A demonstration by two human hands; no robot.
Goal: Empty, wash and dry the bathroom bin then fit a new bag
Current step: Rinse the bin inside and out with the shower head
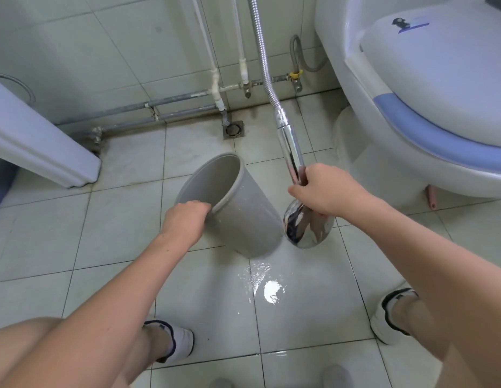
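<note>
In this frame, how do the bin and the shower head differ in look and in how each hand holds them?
The bin is matte grey plastic; the shower head is shiny chrome. The left hand grips the bin by its rim, tilting it; the right hand grips the shower head by its handle, head pointing down. Both are held over the wet floor.

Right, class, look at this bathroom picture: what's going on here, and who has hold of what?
A person stands on a wet tiled floor, washing a bin. The left hand grips the rim of the grey bin, tilting it with its opening away from them, towards the floor drain. The right hand holds a chrome shower head on its hose, beside the bin. The bin is empty, with no bag fitted yet.
</note>
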